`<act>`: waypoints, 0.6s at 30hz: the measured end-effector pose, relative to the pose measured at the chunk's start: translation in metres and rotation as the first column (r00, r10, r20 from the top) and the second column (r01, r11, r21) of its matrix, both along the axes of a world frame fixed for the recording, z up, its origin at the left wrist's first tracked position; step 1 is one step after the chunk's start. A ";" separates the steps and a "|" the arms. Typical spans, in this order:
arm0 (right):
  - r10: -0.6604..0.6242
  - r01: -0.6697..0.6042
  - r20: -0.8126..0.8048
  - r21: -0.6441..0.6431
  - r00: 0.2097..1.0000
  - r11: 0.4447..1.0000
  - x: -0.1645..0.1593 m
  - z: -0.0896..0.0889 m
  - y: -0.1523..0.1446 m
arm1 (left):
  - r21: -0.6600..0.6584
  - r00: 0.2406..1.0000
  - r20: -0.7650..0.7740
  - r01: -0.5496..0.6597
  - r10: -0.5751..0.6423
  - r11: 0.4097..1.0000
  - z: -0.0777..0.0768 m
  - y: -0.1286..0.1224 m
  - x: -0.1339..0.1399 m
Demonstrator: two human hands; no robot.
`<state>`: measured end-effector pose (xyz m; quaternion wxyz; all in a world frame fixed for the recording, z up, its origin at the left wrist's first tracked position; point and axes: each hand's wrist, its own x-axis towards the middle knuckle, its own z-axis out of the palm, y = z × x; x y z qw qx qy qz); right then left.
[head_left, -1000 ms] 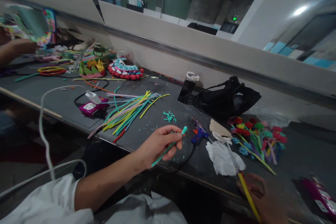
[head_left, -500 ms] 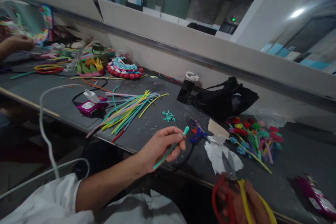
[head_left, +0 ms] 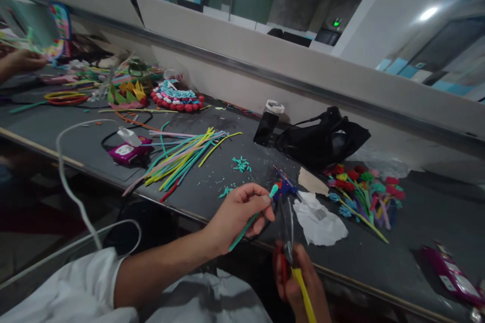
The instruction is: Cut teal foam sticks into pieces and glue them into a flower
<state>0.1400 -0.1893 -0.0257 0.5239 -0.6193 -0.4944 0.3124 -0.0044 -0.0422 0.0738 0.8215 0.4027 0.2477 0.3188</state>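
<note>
My left hand (head_left: 248, 207) pinches a teal pipe cleaner (head_left: 244, 232) whose upper end is a thicker, paler tip beside the thumb. Its thin tail slants down below my palm. My right hand (head_left: 303, 277) grips scissors (head_left: 288, 242) by their red and yellow handles. The blades point up, slightly apart, just right of my left fingers and not around the pipe cleaner. Behind the fingers lies a blue glue gun (head_left: 286, 186). Small teal clippings (head_left: 241, 164) sit on the dark table (head_left: 212, 202), with more of them close to my left hand.
A pipe cleaner bundle (head_left: 185, 156) lies left of a black cup (head_left: 268, 123) and black bag (head_left: 326, 136). Crumpled white paper (head_left: 318, 219), pipe-cleaner flowers (head_left: 367, 189) and a purple power strip (head_left: 450, 272) are rightward. Another person's hand (head_left: 22, 63) shows at far left.
My right hand has brought the scissors left and up, close to my left hand. My left hand has shifted slightly right with the pipe cleaner. More teal clippings show beside it.
</note>
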 end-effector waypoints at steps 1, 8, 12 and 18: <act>-0.020 0.020 0.041 0.010 0.999 1.000 -0.003 0.003 0.002 | 0.009 1.000 -0.009 -0.003 0.003 1.000 -0.001 0.000 0.000; -0.123 0.101 0.281 0.092 0.952 0.991 -0.010 0.012 0.007 | 0.071 0.999 -0.039 -0.011 0.014 0.997 -0.006 0.000 0.002; -0.166 0.136 0.323 0.112 0.932 0.984 -0.007 0.005 0.004 | 0.082 0.998 -0.066 -0.008 0.013 0.997 -0.006 0.001 0.004; -0.176 0.039 0.512 0.268 0.841 0.963 0.000 0.013 0.011 | 0.092 0.993 -0.114 -0.007 0.018 0.996 -0.004 0.001 0.004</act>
